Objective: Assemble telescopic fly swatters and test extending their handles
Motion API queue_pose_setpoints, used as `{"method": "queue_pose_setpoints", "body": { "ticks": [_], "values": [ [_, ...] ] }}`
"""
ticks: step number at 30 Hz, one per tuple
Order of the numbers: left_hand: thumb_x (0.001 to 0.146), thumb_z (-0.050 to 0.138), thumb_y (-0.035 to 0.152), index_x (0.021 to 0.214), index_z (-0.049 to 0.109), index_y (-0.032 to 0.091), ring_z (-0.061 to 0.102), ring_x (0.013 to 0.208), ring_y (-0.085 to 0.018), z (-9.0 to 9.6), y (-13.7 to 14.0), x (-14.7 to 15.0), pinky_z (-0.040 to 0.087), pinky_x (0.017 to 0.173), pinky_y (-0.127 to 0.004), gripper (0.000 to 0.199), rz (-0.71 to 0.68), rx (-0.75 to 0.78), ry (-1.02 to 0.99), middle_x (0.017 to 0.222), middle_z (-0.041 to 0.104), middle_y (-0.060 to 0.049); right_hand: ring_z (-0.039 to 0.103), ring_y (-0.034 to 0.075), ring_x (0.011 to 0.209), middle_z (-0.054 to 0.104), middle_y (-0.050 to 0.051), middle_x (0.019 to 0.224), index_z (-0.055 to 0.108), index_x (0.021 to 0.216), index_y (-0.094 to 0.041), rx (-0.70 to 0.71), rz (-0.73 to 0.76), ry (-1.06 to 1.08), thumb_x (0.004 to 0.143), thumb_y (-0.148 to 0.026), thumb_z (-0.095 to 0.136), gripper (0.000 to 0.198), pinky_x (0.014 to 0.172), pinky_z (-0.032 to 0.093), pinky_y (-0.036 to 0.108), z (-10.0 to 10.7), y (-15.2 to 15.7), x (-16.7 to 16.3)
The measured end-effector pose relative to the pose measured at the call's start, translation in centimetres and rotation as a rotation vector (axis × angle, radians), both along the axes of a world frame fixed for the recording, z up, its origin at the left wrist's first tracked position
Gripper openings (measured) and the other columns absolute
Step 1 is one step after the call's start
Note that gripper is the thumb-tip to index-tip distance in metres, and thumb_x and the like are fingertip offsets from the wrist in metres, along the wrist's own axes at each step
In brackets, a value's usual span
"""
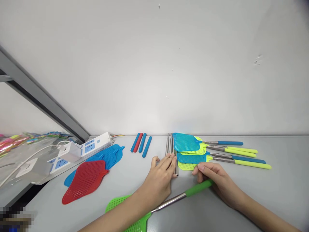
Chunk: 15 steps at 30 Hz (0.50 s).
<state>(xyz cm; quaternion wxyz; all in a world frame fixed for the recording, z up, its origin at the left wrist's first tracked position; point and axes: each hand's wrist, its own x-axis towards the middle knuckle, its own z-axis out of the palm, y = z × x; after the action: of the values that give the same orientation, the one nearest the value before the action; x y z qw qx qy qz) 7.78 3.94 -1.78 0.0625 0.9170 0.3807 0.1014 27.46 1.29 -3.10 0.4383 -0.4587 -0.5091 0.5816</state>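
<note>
My left hand (160, 177) bends over several slim metal rods (167, 141), its fingertips on them and its thumb by their near ends. They look like telescopic tubes; the hand hides part of them. In my right hand (220, 182) is the end of a green handle, which belongs to a green fly swatter (171, 201) slanting across the front. My left forearm covers part of its green head. Just beyond my right hand, blue and yellow fly swatters (187, 141) overlap, heads leftward beside the rods, handles pointing right.
Several loose handle grips (142, 143), blue and red, lie near the wall. Further left are a red swatter head (85, 180) and blue swatter heads (113, 156). A white power strip (96, 143) with plugged-in chargers runs along the left edge, beside a plastic bag (14, 158).
</note>
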Motion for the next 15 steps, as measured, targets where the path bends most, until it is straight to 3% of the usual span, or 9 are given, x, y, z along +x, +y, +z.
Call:
{"method": "queue_pose_setpoints", "body": {
  "ticks": [7,15],
  "values": [
    [0.082,0.033,0.025,0.127,0.023,0.019,0.021,0.121,-0.016,0.6,0.4,-0.6,0.026,0.094,-0.035,0.046,-0.020,-0.123,-0.027,0.131,0.029,-0.007,0.041,0.012,0.057,0.048,0.001,0.055,0.062,0.069,-0.016,0.013,0.006,-0.014,0.078,-0.035,0.041,0.030,0.054,0.029,0.024,0.0,0.1,0.0],
    [0.075,0.043,0.044,0.130,0.013,0.024,0.010,0.124,-0.019,2.1,1.2,-1.6,0.024,0.096,-0.038,0.066,-0.072,-0.181,0.038,0.136,0.015,-0.005,0.042,0.012,0.057,0.049,0.001,0.056,0.062,0.070,-0.016,0.010,0.011,-0.035,0.079,-0.035,0.041,0.030,0.054,0.029,0.024,-0.1,0.2,0.2]
  ]
}}
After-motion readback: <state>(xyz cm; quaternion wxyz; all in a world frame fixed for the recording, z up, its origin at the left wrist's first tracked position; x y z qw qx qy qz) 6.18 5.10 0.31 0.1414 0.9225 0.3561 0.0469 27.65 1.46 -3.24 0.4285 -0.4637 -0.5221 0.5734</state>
